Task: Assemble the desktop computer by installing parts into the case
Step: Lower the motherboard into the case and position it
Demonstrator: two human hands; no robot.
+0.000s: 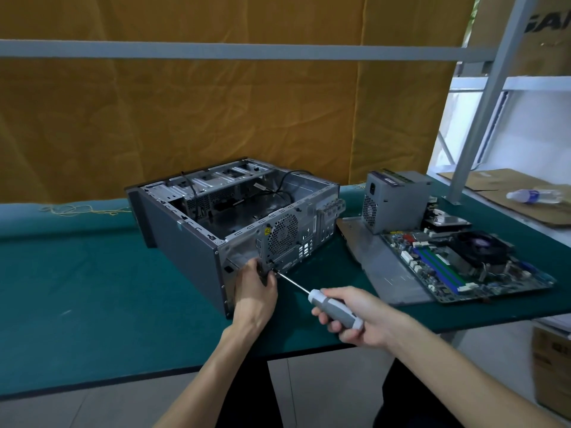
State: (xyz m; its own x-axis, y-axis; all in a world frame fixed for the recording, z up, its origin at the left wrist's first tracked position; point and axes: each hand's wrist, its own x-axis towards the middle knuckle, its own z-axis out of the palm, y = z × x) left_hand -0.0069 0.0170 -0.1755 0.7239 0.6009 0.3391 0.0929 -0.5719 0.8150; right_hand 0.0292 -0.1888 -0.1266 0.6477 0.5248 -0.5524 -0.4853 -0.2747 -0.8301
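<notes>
An open grey computer case (188, 242) lies on its side on the green table (77, 288), its rear panel with a round fan grille (282, 234) facing me. My right hand (361, 319) grips the grey-and-white handle of a screwdriver (335, 308), whose thin shaft points up-left and meets the rear panel's lower corner. My left hand (255, 288) is at that same corner, its fingers pinching something small and dark by the screwdriver tip. A power supply (395, 199) stands to the right, and a motherboard (457, 264) with a black cooler lies beside it.
A loose grey side panel (389, 273) lies under the motherboard. A plastic bottle (534, 196) rests on cardboard at the far right. A grey metal rack post (482, 97) rises behind the power supply. An orange curtain hangs at the back. The table's front edge runs just below my hands.
</notes>
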